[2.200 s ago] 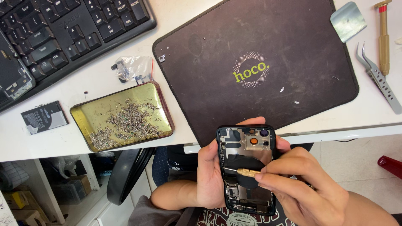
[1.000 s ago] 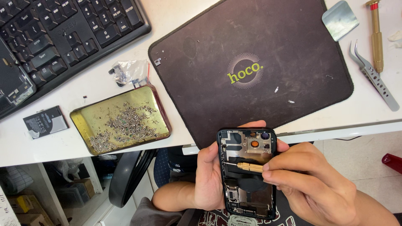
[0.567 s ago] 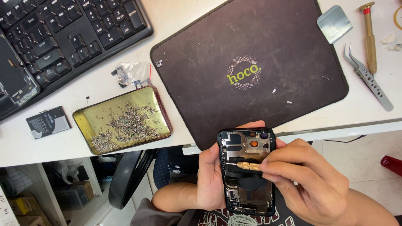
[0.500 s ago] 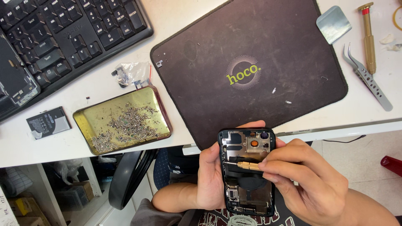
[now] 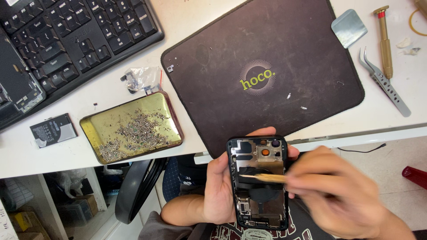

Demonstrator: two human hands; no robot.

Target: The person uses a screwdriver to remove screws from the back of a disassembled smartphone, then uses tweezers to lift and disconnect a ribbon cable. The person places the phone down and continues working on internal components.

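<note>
Opened phone (image 5: 259, 182); tray (image 5: 89, 124) of probable screws (image 5: 133, 133).

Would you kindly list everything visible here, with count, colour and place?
opened phone: one, dark frame, held below the desk edge
screwdriver: one, brass tip, across the phone
mat: one, dark brown, desk centre
tray of screws: one, gold, left of mat
keyboard: one, black, top left
small battery: one, black, far left
plastic bag: one, clear, above tray
tweezers: one, silver, right
second screwdriver: one, brass, top right
left hand: holds the phone
right hand: blurred, grips the screwdriver
</note>
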